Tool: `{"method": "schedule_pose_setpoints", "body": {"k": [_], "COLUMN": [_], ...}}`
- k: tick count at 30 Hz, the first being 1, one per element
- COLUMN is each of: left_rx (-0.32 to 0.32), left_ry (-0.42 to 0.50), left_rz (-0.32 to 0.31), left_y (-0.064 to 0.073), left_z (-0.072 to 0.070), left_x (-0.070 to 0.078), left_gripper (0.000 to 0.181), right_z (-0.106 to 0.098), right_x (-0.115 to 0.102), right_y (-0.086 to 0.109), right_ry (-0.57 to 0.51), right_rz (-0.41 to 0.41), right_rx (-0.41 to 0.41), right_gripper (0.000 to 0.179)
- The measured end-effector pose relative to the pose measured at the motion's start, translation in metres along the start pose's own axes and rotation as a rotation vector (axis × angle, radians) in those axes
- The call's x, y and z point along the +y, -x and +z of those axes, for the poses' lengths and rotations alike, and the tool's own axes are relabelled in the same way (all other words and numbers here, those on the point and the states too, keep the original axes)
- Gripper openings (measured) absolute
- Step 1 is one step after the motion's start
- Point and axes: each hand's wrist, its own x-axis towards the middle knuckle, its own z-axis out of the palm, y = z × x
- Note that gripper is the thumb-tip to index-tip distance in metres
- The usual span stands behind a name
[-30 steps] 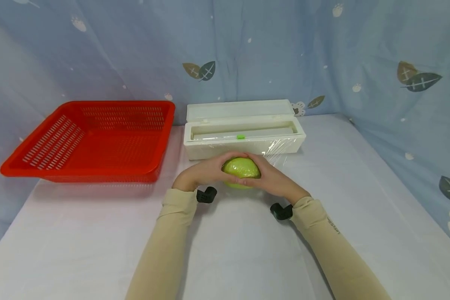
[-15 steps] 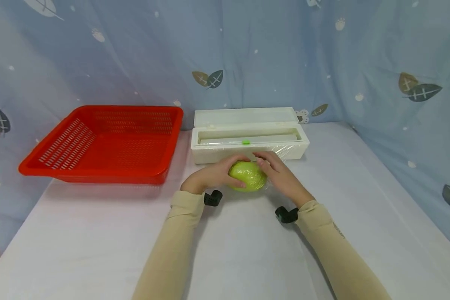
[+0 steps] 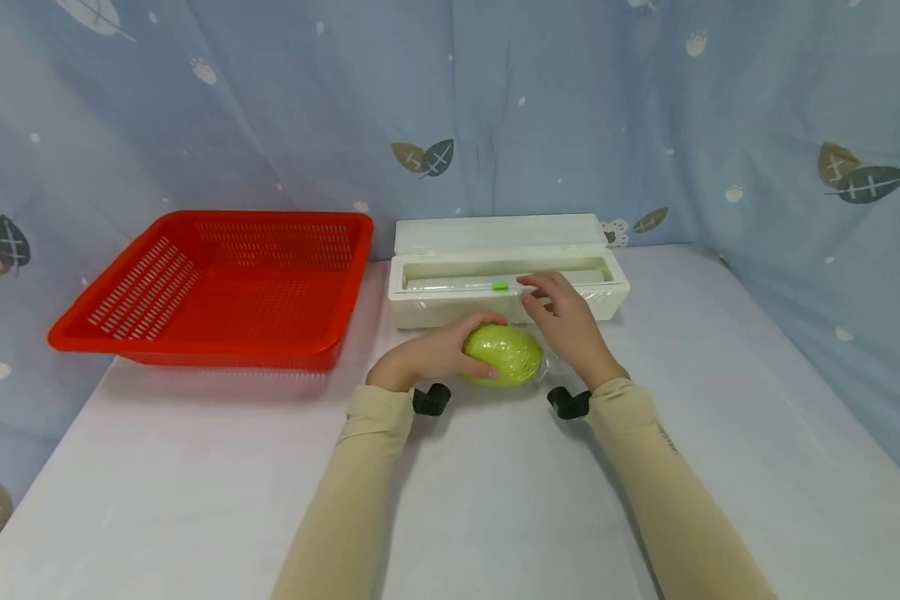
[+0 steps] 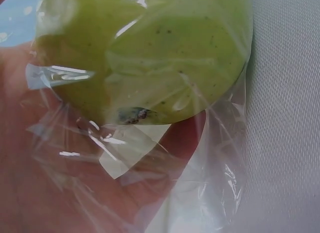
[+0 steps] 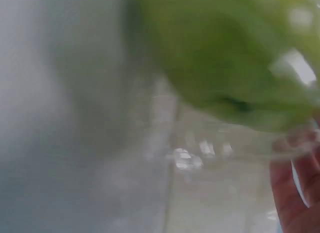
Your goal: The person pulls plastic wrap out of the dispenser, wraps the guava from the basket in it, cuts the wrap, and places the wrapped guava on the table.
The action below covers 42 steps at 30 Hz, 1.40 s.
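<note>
A smooth yellow-green fruit [image 3: 504, 355] with small dark specks is wrapped in clear cling film [image 4: 220, 143]. My left hand [image 3: 437, 352] holds its left side, thumb in front and fingers behind. Loose film bunches below the fruit in the left wrist view and sticks out at its right end in the head view. My right hand [image 3: 567, 325] is off the fruit, its bent fingers in front of the white cling film box [image 3: 435, 312], near the green slider [image 3: 500, 286]. In the right wrist view, its fingers [image 5: 286, 193] show beside the blurred fruit.
Behind the hands, the cling film box stands with its lid [image 3: 498, 233] raised and a roll inside. At the back left is a red plastic basket [image 3: 210, 350]. A white cloth covers the table [image 3: 510, 500], with a blue patterned curtain [image 3: 307, 108] behind.
Both hands held the fruit earlier. My right hand has let go and moved up toward the box's front edge, while my left hand keeps its hold. The head view has shifted slightly.
</note>
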Motion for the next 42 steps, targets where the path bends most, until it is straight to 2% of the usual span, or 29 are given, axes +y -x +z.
{"method": "schedule_pose_setpoints", "body": {"k": [7,14,16,21,28,33,37,42], "left_rx": [-0.024,-0.062,-0.061,-0.06,-0.034,-0.049,-0.039,-0.034], "left_ry": [0.025,0.016,0.007,0.031,0.04,0.05,0.037,0.041], "left_rz": [0.051,0.07,0.081,0.096,0.1,0.102,0.091,0.11], "left_y": [-0.001,0.01,0.01,0.008,-0.004,-0.005,-0.004,-0.005], "left_z": [-0.004,-0.007,-0.007,-0.006,-0.003,-0.003,-0.004,-0.004], "left_x": [-0.001,0.027,0.028,0.021,-0.001,-0.005,-0.004,-0.004], "left_gripper": [0.067,0.064,0.063,0.058,0.057,0.057,0.058,0.055], "right_z": [0.017,0.021,0.021,0.025,0.029,0.031,0.033,0.036], "right_x": [-0.001,-0.001,-0.001,0.0,-0.004,-0.007,-0.008,-0.01], "right_y": [0.0,0.003,0.003,0.005,0.005,0.005,0.005,0.004], "right_ry": [0.108,0.158,0.16,0.165,0.213,0.262,0.34,0.398], "right_rz": [-0.121,-0.09,-0.085,-0.092,-0.104,-0.095,-0.09,-0.077], "right_rx": [-0.098,-0.189,-0.205,-0.23,-0.204,-0.203,-0.194,-0.181], "right_gripper": [0.045,0.054,0.056,0.057,0.058,0.059,0.058,0.057]}}
